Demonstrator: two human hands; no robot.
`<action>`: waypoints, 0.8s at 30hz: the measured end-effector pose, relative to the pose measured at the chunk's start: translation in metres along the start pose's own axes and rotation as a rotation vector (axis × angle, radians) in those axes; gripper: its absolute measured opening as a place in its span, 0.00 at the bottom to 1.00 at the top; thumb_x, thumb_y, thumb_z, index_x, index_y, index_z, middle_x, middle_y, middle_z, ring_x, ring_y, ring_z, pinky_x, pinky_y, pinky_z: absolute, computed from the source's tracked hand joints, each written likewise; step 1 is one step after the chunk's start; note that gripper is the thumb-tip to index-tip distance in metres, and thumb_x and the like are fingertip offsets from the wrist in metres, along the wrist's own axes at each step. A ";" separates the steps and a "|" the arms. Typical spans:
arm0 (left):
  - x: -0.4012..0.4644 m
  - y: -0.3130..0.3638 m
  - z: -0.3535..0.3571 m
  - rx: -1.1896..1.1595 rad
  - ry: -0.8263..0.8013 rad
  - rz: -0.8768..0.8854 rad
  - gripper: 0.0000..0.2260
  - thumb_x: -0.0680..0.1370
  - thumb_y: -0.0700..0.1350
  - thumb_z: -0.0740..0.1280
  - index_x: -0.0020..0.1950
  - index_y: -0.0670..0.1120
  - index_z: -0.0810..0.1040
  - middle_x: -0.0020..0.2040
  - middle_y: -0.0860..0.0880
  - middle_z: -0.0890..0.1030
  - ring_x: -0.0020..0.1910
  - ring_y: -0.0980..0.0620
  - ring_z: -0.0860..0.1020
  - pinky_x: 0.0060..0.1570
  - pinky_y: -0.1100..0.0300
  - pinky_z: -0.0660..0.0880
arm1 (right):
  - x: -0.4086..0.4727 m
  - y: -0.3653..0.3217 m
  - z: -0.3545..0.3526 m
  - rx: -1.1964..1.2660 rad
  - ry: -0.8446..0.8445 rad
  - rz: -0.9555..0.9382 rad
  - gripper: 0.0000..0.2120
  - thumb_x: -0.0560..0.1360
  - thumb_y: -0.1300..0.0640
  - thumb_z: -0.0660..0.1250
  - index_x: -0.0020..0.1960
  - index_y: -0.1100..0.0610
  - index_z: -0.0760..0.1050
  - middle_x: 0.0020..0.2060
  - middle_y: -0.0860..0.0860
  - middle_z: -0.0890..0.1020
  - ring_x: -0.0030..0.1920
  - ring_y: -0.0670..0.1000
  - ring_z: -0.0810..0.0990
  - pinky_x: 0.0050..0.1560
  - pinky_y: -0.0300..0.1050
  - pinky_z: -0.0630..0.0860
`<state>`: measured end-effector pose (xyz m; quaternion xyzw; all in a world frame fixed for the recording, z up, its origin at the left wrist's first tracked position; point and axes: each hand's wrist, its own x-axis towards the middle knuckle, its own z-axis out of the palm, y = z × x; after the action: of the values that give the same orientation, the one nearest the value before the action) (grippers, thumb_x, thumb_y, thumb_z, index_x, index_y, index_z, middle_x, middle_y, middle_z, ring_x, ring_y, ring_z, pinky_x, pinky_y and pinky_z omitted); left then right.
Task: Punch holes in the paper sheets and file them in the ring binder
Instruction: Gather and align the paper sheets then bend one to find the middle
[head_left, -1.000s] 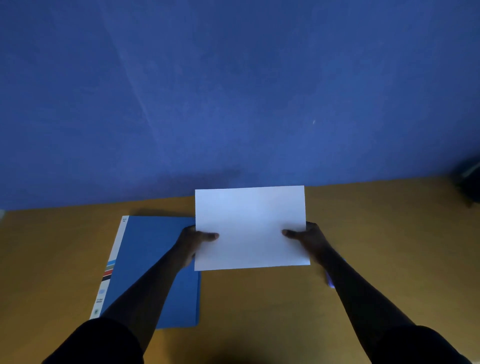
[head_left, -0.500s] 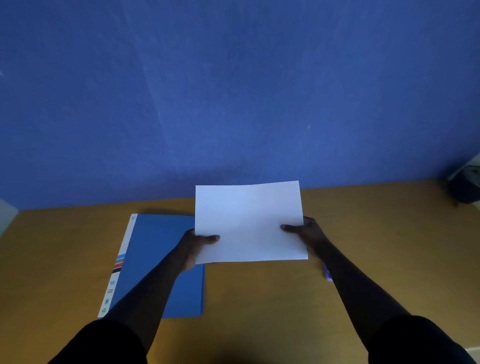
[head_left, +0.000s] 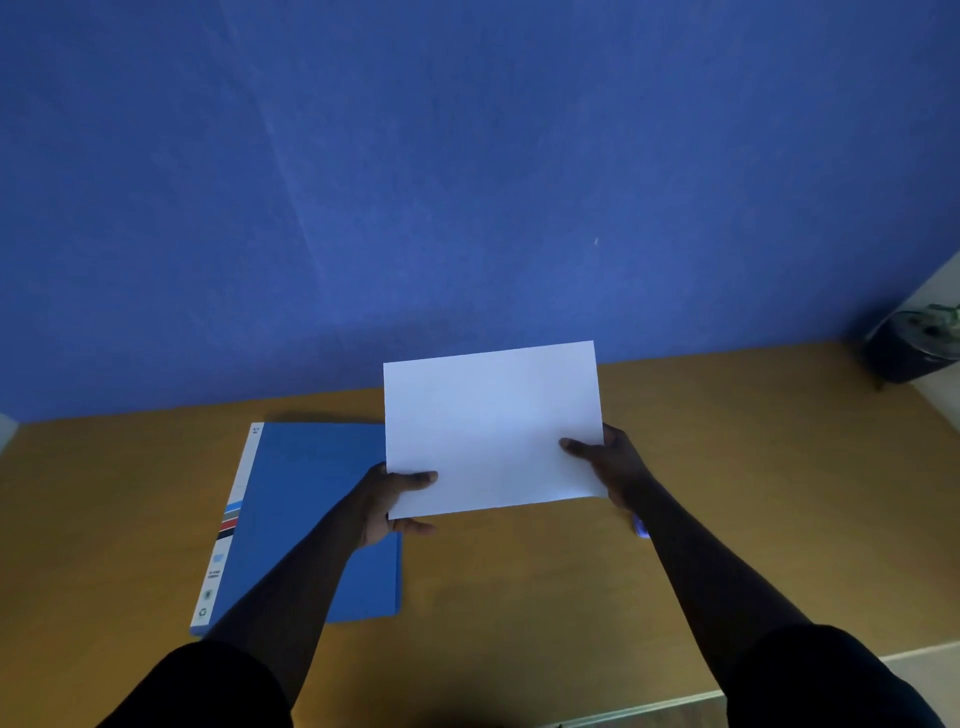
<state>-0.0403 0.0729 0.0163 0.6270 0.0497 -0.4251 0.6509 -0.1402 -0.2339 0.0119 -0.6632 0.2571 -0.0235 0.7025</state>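
paper (head_left: 493, 426) now tilted, right side higher

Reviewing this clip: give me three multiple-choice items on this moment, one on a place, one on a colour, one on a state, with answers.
1. Where does the ring binder lie?
A. on the table, left of the paper
B. against the wall, standing
C. on the floor

2. What colour is the binder's cover?
A. red
B. blue
C. green

3. How is the paper held?
A. flat on the table
B. by one hand
C. by both hands

Answers: 1 A, it lies flat and closed on the table. 2 B, the cover is blue. 3 C, left hand and right hand pinch its lower corners.
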 end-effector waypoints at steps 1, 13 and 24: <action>-0.001 -0.001 0.001 0.004 -0.017 -0.008 0.24 0.65 0.44 0.76 0.60 0.47 0.78 0.56 0.43 0.80 0.57 0.39 0.78 0.38 0.44 0.81 | 0.000 0.001 -0.001 0.002 0.004 0.004 0.18 0.72 0.61 0.74 0.61 0.60 0.78 0.54 0.55 0.85 0.54 0.60 0.83 0.56 0.60 0.79; 0.005 -0.003 0.017 0.003 0.081 0.061 0.18 0.69 0.41 0.76 0.57 0.49 0.78 0.55 0.45 0.81 0.53 0.43 0.80 0.36 0.52 0.81 | -0.006 -0.005 -0.022 -0.091 -0.188 0.089 0.21 0.75 0.54 0.72 0.66 0.53 0.73 0.57 0.52 0.83 0.57 0.56 0.82 0.56 0.56 0.80; 0.020 -0.008 0.019 -0.055 0.086 0.078 0.19 0.73 0.38 0.72 0.63 0.45 0.76 0.58 0.42 0.80 0.56 0.39 0.79 0.42 0.44 0.82 | -0.001 -0.006 -0.040 0.030 -0.261 0.266 0.19 0.76 0.57 0.70 0.65 0.52 0.72 0.60 0.56 0.77 0.59 0.59 0.77 0.47 0.57 0.81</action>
<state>-0.0411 0.0475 0.0024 0.6278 0.0650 -0.3707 0.6813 -0.1553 -0.2711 0.0188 -0.6101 0.2489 0.1521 0.7367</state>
